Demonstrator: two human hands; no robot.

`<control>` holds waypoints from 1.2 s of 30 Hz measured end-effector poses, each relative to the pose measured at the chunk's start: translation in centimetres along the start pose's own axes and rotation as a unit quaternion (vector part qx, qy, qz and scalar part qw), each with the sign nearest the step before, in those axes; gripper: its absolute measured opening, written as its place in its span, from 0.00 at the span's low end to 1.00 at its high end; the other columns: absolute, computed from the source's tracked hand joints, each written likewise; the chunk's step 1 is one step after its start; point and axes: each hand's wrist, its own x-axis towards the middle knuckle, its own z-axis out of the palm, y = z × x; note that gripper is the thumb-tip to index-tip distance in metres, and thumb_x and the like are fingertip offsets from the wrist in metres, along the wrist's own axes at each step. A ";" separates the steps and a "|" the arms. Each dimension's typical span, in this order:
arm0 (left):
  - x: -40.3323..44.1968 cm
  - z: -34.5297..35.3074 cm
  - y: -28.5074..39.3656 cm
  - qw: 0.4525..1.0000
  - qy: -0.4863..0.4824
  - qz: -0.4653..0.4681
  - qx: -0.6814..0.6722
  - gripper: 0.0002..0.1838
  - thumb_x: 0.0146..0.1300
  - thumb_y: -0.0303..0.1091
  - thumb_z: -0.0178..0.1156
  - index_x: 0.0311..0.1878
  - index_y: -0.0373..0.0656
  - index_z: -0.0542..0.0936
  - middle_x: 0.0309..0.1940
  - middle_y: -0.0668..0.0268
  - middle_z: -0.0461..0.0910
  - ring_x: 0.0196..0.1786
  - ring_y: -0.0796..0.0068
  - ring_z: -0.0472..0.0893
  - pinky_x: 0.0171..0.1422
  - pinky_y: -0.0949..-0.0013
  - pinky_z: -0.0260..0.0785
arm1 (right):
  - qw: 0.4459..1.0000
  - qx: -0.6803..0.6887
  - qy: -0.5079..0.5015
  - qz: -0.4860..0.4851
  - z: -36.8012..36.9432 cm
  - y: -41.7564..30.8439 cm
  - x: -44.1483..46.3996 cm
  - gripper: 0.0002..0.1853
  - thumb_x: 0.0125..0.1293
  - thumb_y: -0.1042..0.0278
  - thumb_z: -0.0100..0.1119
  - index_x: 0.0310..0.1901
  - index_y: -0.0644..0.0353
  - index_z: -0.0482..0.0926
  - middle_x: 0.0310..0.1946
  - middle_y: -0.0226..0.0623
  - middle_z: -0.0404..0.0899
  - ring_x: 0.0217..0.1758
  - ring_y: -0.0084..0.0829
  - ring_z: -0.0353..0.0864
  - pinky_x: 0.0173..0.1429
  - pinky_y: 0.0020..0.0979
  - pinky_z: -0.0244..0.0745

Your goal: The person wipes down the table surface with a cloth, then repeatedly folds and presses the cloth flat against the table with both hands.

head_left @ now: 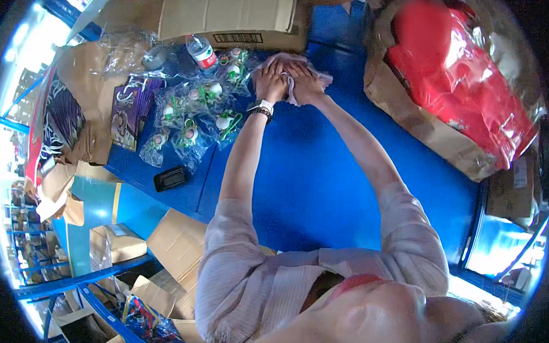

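Both hands lie side by side at the far edge of the blue table (323, 170), pressing on a crumpled pale pink cloth (291, 89). My left hand (272, 82) is spread flat on its left part, with a white band and a dark beaded bracelet at the wrist. On the cloth's right part rests my right hand (303, 83), fingers stretched out. Just left of them are several clear bags (191, 133) with small white and green items. A bottle with a red label (202, 53) lies behind these bags.
A cardboard box (227, 16) stands behind the hands. At the right, an open carton (417, 115) holds red plastic-wrapped goods (464, 74). Purple printed packets (127, 116) and a small black tray (170, 179) are at the left. More cardboard (177, 244) lies lower left.
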 end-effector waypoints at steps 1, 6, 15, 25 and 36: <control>-0.3 -0.8 0.9 1.000 -0.004 0.006 -0.003 0.27 0.59 0.41 0.48 0.61 0.37 0.70 0.61 0.56 0.71 0.57 0.55 0.73 0.62 0.57 0.62 | 0.999 -0.005 0.049 -0.019 -0.2 0.0 -1.6 0.27 0.65 0.58 0.42 0.66 0.57 0.61 0.67 0.38 0.61 0.67 0.42 0.63 0.66 0.41 0.62; -4.5 -7.0 8.2 0.990 -0.066 0.103 -0.073 0.28 0.58 0.39 0.48 0.61 0.33 0.68 0.62 0.52 0.68 0.60 0.54 0.70 0.63 0.56 0.60 | 0.997 0.010 0.068 0.022 -4.8 -1.7 -12.5 0.28 0.64 0.56 0.43 0.63 0.62 0.64 0.66 0.49 0.62 0.67 0.48 0.63 0.67 0.43 0.60; -18.0 -20.0 20.0 0.906 -0.248 0.244 -0.242 0.35 0.63 0.48 0.44 0.67 0.31 0.61 0.69 0.44 0.55 0.72 0.50 0.55 0.75 0.52 0.43 | 0.998 0.057 -0.032 0.013 -14.4 -7.5 -37.8 0.33 0.62 0.56 0.49 0.66 0.65 0.60 0.69 0.52 0.56 0.70 0.47 0.59 0.67 0.45 0.59; -13.4 -17.9 18.1 0.894 -0.308 0.218 -0.240 0.42 0.59 0.49 0.47 0.72 0.34 0.50 0.72 0.44 0.46 0.75 0.51 0.47 0.78 0.53 0.39 | 0.999 0.035 -0.010 0.031 -12.5 -7.1 -31.2 0.37 0.61 0.57 0.45 0.67 0.73 0.54 0.70 0.63 0.47 0.72 0.57 0.50 0.65 0.56 0.58; -0.8 -1.3 8.7 0.967 -0.119 0.168 -0.149 0.28 0.62 0.43 0.49 0.63 0.39 0.67 0.66 0.55 0.62 0.70 0.55 0.58 0.73 0.55 0.48 | 0.991 -0.029 0.127 0.038 -4.5 2.6 -11.4 0.30 0.62 0.53 0.46 0.62 0.63 0.65 0.63 0.55 0.63 0.66 0.56 0.62 0.62 0.55 0.62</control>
